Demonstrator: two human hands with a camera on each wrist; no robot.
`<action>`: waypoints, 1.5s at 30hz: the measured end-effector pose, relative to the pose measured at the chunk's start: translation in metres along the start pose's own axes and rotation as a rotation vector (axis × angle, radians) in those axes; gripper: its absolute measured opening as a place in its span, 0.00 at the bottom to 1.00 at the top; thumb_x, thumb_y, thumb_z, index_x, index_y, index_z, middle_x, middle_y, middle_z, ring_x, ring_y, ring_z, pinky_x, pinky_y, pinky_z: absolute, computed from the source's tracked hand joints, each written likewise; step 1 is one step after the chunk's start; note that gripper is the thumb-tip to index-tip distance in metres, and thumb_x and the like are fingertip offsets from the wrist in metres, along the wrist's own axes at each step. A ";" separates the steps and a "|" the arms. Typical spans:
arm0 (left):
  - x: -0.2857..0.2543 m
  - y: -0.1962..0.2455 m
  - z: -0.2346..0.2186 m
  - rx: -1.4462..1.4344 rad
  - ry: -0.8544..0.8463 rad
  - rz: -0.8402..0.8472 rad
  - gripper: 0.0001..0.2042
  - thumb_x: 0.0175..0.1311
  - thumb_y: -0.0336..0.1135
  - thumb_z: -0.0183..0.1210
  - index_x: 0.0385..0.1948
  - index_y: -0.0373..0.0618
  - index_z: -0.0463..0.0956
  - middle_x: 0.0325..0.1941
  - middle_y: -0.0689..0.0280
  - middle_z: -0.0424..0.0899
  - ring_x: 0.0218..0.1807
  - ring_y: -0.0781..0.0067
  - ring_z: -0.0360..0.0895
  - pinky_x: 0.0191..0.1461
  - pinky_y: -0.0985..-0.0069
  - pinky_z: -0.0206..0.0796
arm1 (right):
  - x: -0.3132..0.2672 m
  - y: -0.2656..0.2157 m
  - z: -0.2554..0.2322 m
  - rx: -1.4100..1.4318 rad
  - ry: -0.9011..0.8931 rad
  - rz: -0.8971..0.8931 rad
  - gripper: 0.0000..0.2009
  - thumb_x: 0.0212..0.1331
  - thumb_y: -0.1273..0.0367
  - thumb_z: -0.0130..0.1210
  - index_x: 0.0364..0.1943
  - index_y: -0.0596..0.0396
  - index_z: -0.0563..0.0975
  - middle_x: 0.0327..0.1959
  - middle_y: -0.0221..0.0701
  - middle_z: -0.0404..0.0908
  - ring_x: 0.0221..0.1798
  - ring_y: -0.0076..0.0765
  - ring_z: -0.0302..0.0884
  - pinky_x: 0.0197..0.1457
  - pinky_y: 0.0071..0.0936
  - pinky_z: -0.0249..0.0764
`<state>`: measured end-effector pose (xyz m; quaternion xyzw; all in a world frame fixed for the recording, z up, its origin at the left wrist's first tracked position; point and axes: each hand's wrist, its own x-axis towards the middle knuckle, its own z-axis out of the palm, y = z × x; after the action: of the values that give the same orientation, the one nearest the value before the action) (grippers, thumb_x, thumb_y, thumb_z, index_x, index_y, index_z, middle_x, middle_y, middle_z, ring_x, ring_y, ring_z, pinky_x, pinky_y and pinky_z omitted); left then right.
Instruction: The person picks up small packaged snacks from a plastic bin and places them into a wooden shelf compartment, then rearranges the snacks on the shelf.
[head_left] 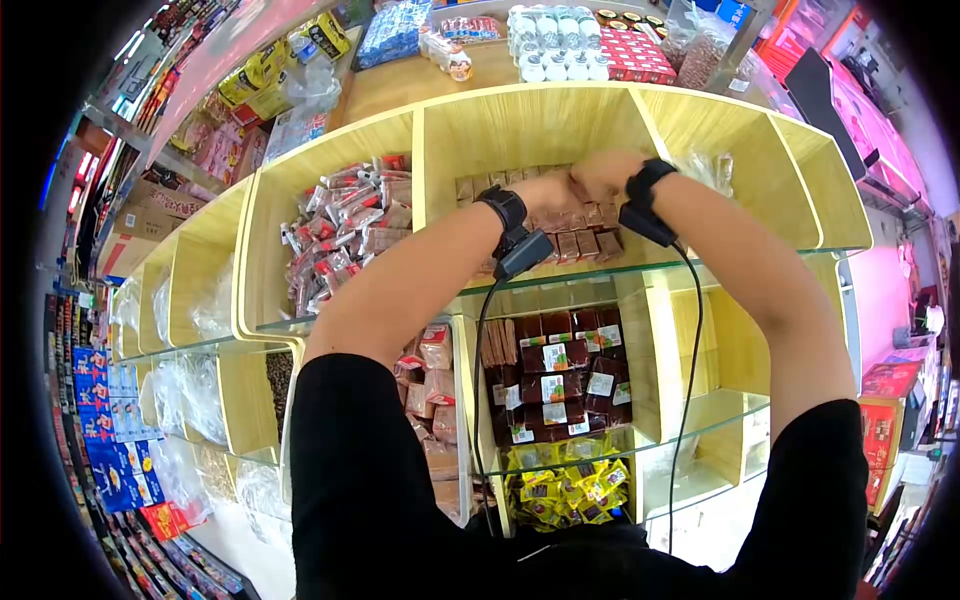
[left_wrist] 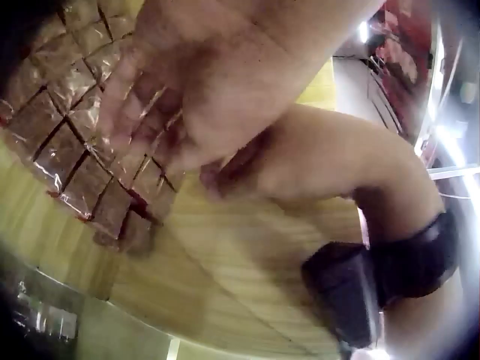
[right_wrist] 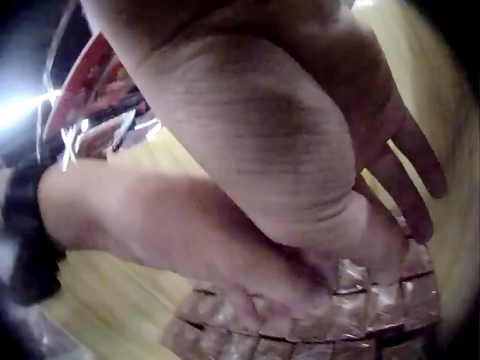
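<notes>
Small brown blocks in clear wrap (head_left: 580, 243) lie in tight rows in the upper middle compartment. Over their rows is my left hand (head_left: 548, 195), its relaxed fingers resting on the wrapped tops in the left wrist view. My right hand (head_left: 608, 176) is right beside it, crossing close to the left hand. In the right wrist view the right hand (right_wrist: 300, 142) has its fingers extended down at the far rows of blocks (right_wrist: 360, 311). Part of the block rows is hidden under both hands. Neither hand shows a thing gripped.
Wooden dividers (head_left: 419, 170) and a glass front edge (head_left: 400, 302) bound the compartment. Red-and-white wrapped sticks (head_left: 345, 230) fill the compartment on the left. Below are dark labelled packs (head_left: 555, 385) and yellow packets (head_left: 568, 490). Cables (head_left: 690, 400) hang from both wrist cameras.
</notes>
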<state>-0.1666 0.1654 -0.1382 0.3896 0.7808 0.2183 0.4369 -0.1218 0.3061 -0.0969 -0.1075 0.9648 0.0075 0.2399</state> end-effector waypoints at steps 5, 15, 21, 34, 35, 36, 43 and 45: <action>0.003 0.026 0.014 0.442 0.036 0.376 0.20 0.62 0.47 0.61 0.42 0.37 0.78 0.44 0.61 0.85 0.44 0.66 0.79 0.51 0.68 0.71 | -0.066 -0.004 -0.056 0.468 0.123 -0.176 0.22 0.56 0.64 0.61 0.55 0.58 0.75 0.45 0.44 0.82 0.44 0.49 0.79 0.48 0.37 0.74; 0.032 0.035 0.058 0.629 0.137 0.419 0.18 0.61 0.45 0.60 0.44 0.39 0.79 0.44 0.60 0.85 0.45 0.65 0.79 0.51 0.68 0.71 | -0.140 -0.037 0.018 0.330 0.806 -0.144 0.23 0.67 0.55 0.54 0.58 0.57 0.73 0.52 0.44 0.77 0.59 0.53 0.70 0.64 0.42 0.67; 0.045 0.044 0.070 0.614 0.143 0.395 0.18 0.61 0.45 0.60 0.44 0.40 0.79 0.44 0.60 0.85 0.45 0.65 0.79 0.50 0.68 0.71 | -0.139 -0.038 0.021 0.415 0.948 -0.116 0.20 0.68 0.56 0.52 0.52 0.57 0.74 0.37 0.39 0.80 0.47 0.50 0.76 0.54 0.42 0.71; 0.030 0.029 0.051 0.522 -0.027 0.236 0.16 0.61 0.43 0.60 0.45 0.41 0.80 0.43 0.59 0.86 0.44 0.65 0.80 0.49 0.67 0.71 | -0.134 -0.034 0.024 0.551 0.986 -0.105 0.19 0.68 0.58 0.53 0.53 0.60 0.72 0.26 0.42 0.79 0.34 0.52 0.77 0.41 0.43 0.72; 0.029 0.022 0.050 0.570 -0.054 0.163 0.16 0.61 0.43 0.60 0.45 0.41 0.80 0.43 0.59 0.86 0.44 0.65 0.80 0.49 0.67 0.71 | -0.134 -0.034 0.024 0.540 0.980 -0.096 0.19 0.68 0.58 0.54 0.53 0.59 0.73 0.25 0.42 0.79 0.33 0.52 0.77 0.40 0.43 0.72; 0.030 0.017 0.051 0.613 -0.079 0.096 0.16 0.61 0.42 0.60 0.45 0.41 0.80 0.43 0.59 0.86 0.44 0.65 0.80 0.49 0.67 0.71 | -0.134 -0.034 0.024 0.526 0.973 -0.088 0.19 0.68 0.58 0.54 0.53 0.58 0.73 0.25 0.41 0.79 0.32 0.51 0.77 0.38 0.42 0.72; 0.058 0.023 0.067 0.588 -0.093 0.118 0.16 0.61 0.42 0.59 0.45 0.42 0.80 0.43 0.59 0.86 0.43 0.65 0.81 0.48 0.67 0.72 | -0.131 -0.036 0.025 0.480 0.990 -0.085 0.16 0.64 0.60 0.57 0.47 0.56 0.75 0.19 0.39 0.78 0.31 0.53 0.78 0.42 0.45 0.73; 0.063 0.023 0.068 0.578 -0.085 0.130 0.16 0.61 0.41 0.59 0.45 0.42 0.80 0.43 0.59 0.86 0.43 0.65 0.81 0.48 0.67 0.72 | -0.127 -0.032 0.031 0.423 1.021 -0.079 0.16 0.63 0.60 0.59 0.48 0.54 0.75 0.20 0.38 0.79 0.28 0.50 0.78 0.36 0.42 0.73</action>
<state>-0.1188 0.2297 -0.1899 0.5558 0.7650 -0.0020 0.3253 0.0084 0.3027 -0.0643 -0.0828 0.9343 -0.2485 -0.2418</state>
